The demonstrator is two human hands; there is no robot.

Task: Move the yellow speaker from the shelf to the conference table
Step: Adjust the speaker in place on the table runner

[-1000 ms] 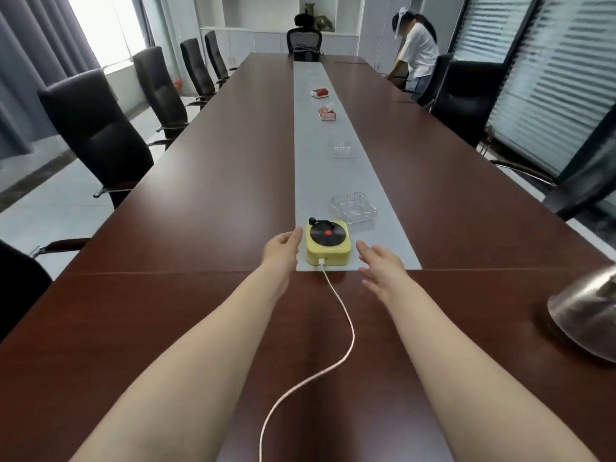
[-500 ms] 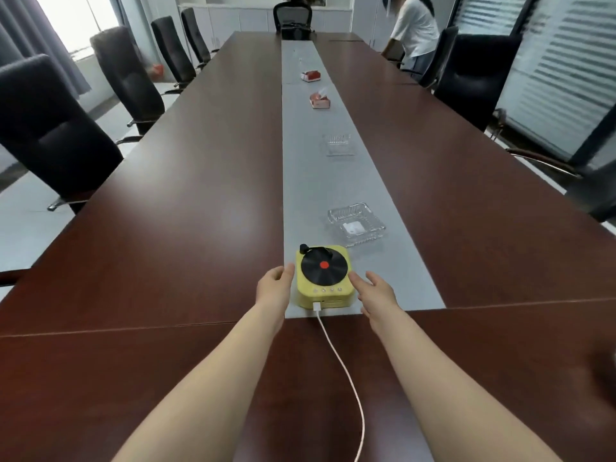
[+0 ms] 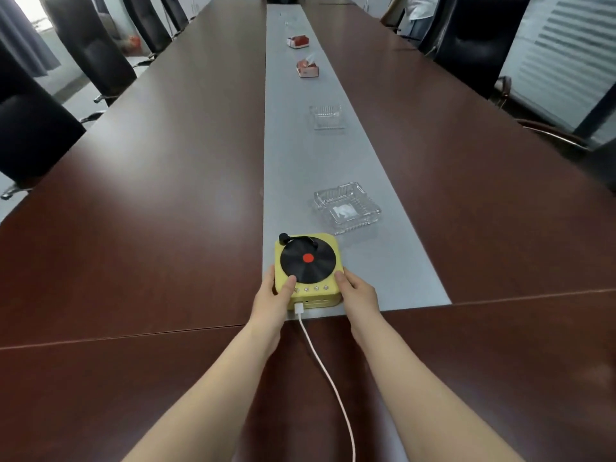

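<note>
The yellow speaker (image 3: 308, 291), a square box topped by a black record with a red centre, rests on the grey runner (image 3: 293, 161) of the dark brown conference table (image 3: 150, 195). A white cable (image 3: 328, 378) runs from its near side toward me. My left hand (image 3: 271, 300) grips its left side, thumb on the top. My right hand (image 3: 358, 293) presses against its right side.
A glass ashtray (image 3: 346, 208) sits just beyond the speaker on the runner, a second glass tray (image 3: 326, 116) farther off, then two red and white tissue boxes (image 3: 308, 68). Black office chairs (image 3: 40, 135) line both long sides. A person stands at the far right.
Both hands have closed in from open beside the speaker to gripping its sides. My view has tilted down and drawn closer to the table.
</note>
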